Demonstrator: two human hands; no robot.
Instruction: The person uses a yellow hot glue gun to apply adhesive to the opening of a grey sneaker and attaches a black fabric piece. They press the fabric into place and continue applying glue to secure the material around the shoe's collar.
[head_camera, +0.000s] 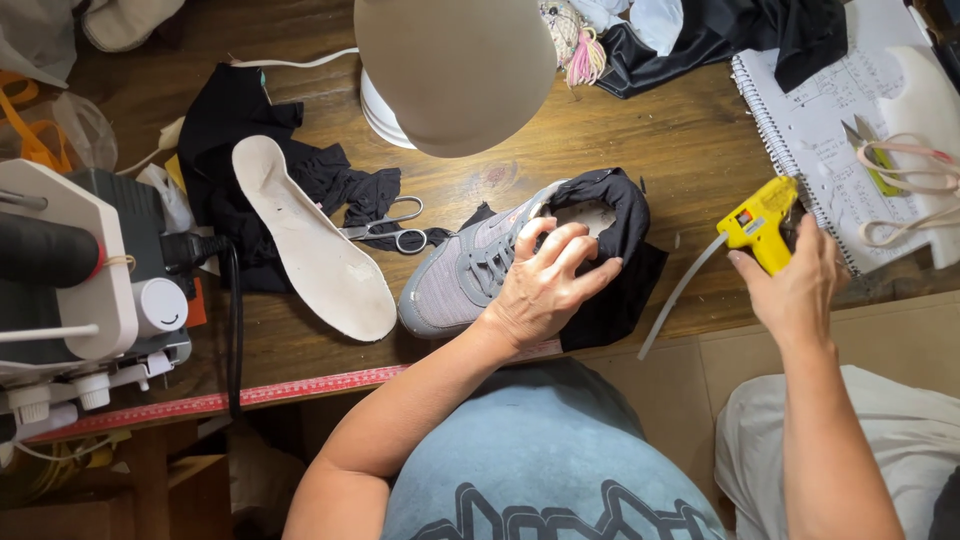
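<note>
Your left hand (548, 282) lies flat over the grey shoe (470, 268), fingers spread and curled over the collar, pressing black cloth (620, 250) down around the heel opening. That hold looks meant to pin the shoe to the wooden table (660, 140) and keep the cloth tight against the rim, so neither slips. The shoe sits near the table's front edge, just right of centre, toe pointing toward eight o'clock and heel toward two o'clock.

Your right hand (795, 285) is closed around the handle of the yellow glue gun (760, 225), at three o'clock from the shoe and well apart from it. The white glue stick (685, 290) trails out of the gun's back toward seven o'clock; its nozzle side is turned away toward the notebook (810, 130), probably so the hot tip stays off the cloth.

Your left forearm comes in from six o'clock with the wrist bent back and the palm down. Your right forearm rises almost straight from five o'clock, wrist level.

At nine o'clock from the shoe lie the scissors (390, 228), and beyond them the white insole (315, 240), sole side up on more black cloth. A lamp shade (455, 70) hangs at twelve o'clock, lighting the work.
</note>
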